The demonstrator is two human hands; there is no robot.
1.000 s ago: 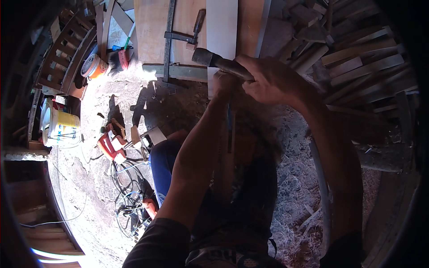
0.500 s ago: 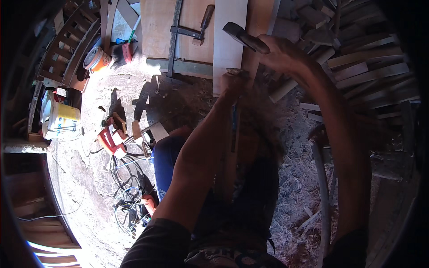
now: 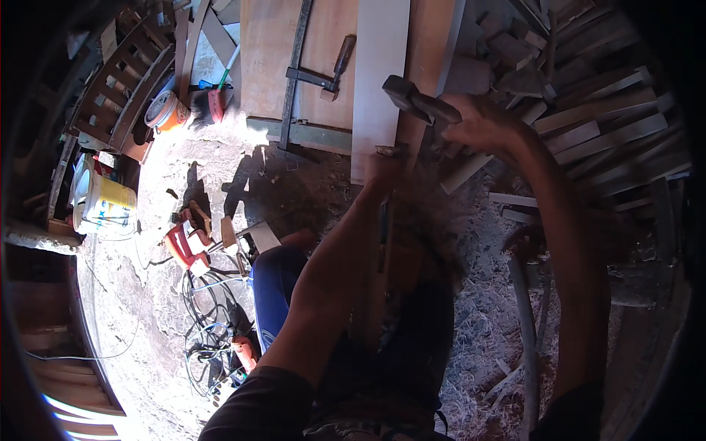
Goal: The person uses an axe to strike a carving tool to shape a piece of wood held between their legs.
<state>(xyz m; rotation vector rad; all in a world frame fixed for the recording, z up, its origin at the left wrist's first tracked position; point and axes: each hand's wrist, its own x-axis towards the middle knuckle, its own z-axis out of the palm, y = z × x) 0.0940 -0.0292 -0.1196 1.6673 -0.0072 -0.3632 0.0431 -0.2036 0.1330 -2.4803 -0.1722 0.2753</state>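
My right hand (image 3: 478, 126) is closed round the handle of a dark-headed hammer (image 3: 401, 92), raised above and right of my left hand. My left hand (image 3: 384, 173) is closed on an upright chisel (image 3: 384, 150), whose top shows above the fist; motion blurs it. Below it, between my legs, runs a narrow wooden piece (image 3: 371, 312), partly hidden by my forearm and shadow. Ahead lie a pale board (image 3: 379, 59), plywood panels (image 3: 266, 59) and a bar clamp (image 3: 294, 95).
Offcuts (image 3: 603, 136) are piled at right. Red power tools (image 3: 180, 246), tangled cables (image 3: 202, 309) and an orange tool (image 3: 243, 351) lie on the floor at left, with buckets (image 3: 103, 198) and a slatted wooden frame (image 3: 121, 92). A bare pole (image 3: 523, 316) is beside my right leg.
The hammer rose from just over my left hand and has since come part-way down, still above it. The view has shifted slightly, moving the surroundings in frame.
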